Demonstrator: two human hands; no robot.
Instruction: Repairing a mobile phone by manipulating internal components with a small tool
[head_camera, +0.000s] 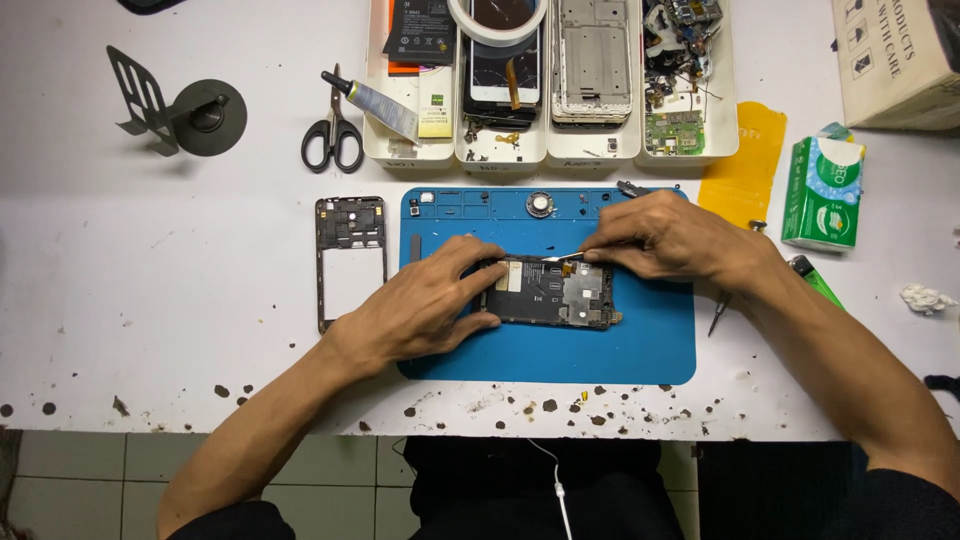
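While my left hand (425, 305) grips the opened phone (553, 291) flat on the blue mat (640, 345) (frame (350, 260) lying just left), my right hand (665, 238) pinches tweezers (562, 257) over its top edge.

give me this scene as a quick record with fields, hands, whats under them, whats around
left hand: left hand steadies the opened phone
right hand: right hand holds tweezers at the phone's top edge
surface: blue mat on a white table
left of mat: phone frame, scissors
behind mat: white trays of phone parts
right: green tissue pack
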